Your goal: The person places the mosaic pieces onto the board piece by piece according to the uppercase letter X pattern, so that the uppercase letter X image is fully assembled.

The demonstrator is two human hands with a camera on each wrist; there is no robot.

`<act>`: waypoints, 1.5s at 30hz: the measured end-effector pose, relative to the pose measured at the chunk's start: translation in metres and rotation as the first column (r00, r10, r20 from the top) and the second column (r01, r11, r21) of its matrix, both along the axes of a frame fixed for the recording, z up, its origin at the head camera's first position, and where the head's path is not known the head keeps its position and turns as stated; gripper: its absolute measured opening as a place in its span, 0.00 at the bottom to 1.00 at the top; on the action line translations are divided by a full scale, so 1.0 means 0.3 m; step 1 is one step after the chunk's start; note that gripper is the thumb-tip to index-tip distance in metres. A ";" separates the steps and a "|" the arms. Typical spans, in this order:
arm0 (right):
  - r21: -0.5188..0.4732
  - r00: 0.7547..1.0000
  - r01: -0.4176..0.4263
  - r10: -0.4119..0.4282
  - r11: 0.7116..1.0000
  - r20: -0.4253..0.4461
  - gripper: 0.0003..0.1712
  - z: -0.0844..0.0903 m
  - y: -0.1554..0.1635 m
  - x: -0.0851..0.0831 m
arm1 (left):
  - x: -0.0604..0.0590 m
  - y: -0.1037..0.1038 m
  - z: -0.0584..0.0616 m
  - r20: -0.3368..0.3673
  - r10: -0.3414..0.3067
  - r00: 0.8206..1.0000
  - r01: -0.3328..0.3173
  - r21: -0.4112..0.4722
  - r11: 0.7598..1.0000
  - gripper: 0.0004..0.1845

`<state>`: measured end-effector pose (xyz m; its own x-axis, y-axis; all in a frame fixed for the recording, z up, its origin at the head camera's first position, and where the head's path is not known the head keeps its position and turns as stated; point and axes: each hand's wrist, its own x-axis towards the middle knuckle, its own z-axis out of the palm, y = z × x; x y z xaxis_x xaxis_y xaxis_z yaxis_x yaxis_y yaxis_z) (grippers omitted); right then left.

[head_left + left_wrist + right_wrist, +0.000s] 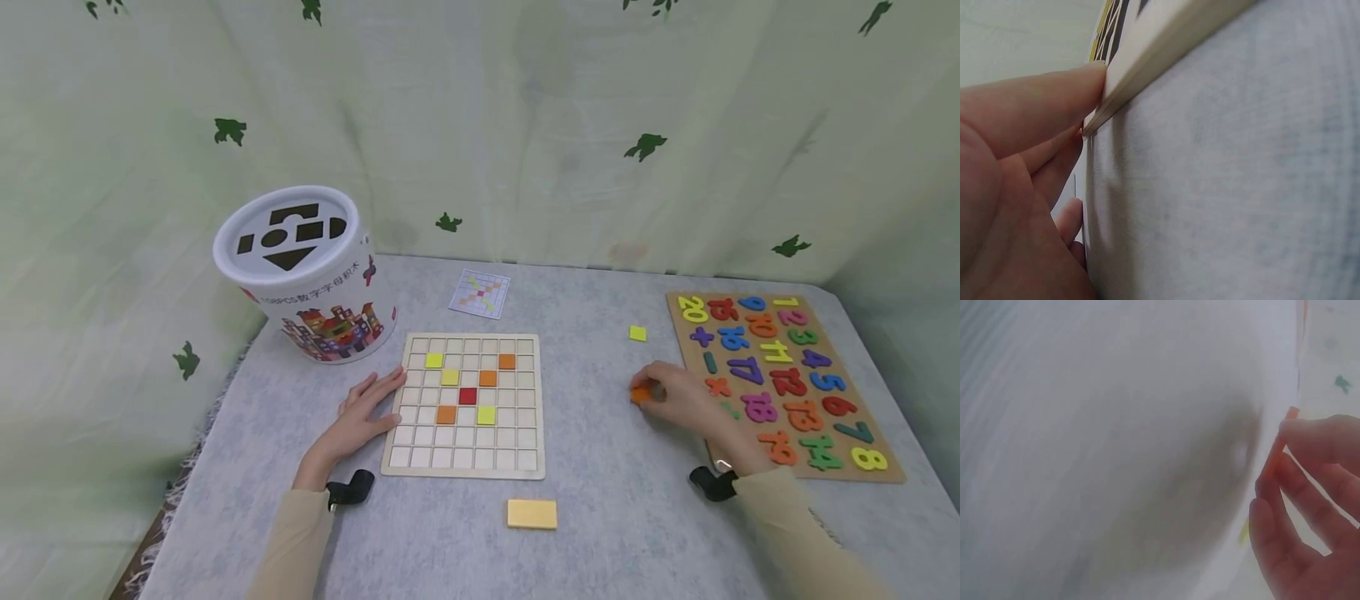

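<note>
Nearest the camera, a yellow rectangular block lies flat on the grey table, just in front of the near edge of the grid board. Left hand lies flat and spread, fingers straight, fingertips pressed against the board's left edge; likely this braces the board so it does not slide. Left wrist view confirms contact: finger on the wooden rim, palm on the cloth.

Right hand is right of the board, well apart from it, close to the number puzzle. It pinches a small orange tile between thumb and fingertips; right wrist view shows the tile edge-on and thin, held at its edges, apparently so it can be carried. Tile sits at or just above the table; cannot tell if it is lifted.

On the board: two yellow tiles upper left, one yellow lower right of centre, three orange tiles, one red tile in the middle, forming a partial X. Pattern card lies beyond the board's far edge, showing a similar diagonal cross, probably the reference. Loose yellow tile sits on the table far of the right hand. White tub with shape-sorter lid stands far left.
</note>
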<state>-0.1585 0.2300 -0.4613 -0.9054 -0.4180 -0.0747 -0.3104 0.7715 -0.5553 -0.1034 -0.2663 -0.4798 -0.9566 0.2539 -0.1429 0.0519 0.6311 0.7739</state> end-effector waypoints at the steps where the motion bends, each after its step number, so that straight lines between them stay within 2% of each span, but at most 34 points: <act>1: -0.013 1.000 -0.014 0.014 1.000 -0.002 0.13 0.002 -0.020 0.000 | 0.000 0.001 0.001 0.001 0.000 1.000 0.000 0.002 1.000 0.35; 9: -0.121 0.986 -0.165 0.165 0.979 -0.016 0.12 0.046 -0.253 0.006 | -0.002 0.007 0.002 0.003 0.001 1.000 -0.001 0.003 1.000 0.35; 17: -0.179 0.937 -0.348 0.347 0.920 -0.041 0.11 0.063 -0.495 -0.005 | -0.003 0.008 -0.002 0.001 0.001 1.000 -0.001 0.016 1.000 0.35; 20: -0.170 0.915 -0.404 0.400 0.899 -0.055 0.09 0.072 -0.577 -0.002 | -0.002 0.009 -0.003 -0.002 0.003 1.000 -0.002 0.018 1.000 0.35; 27: -0.122 0.844 -0.535 0.525 0.836 -0.109 0.08 0.077 -0.728 0.006 | -0.002 0.010 -0.002 0.000 0.002 1.000 -0.002 0.006 1.000 0.35; 36: -0.031 0.797 -0.602 0.598 0.798 -0.091 0.07 0.055 -0.865 0.034 | -0.001 0.003 0.007 -0.003 -0.013 1.000 0.013 0.005 1.000 0.35; 45: 0.055 0.749 -0.652 0.653 0.757 -0.113 0.06 0.032 -0.935 0.046 | 0.001 -0.001 0.004 -0.005 -0.013 1.000 0.013 0.003 1.000 0.35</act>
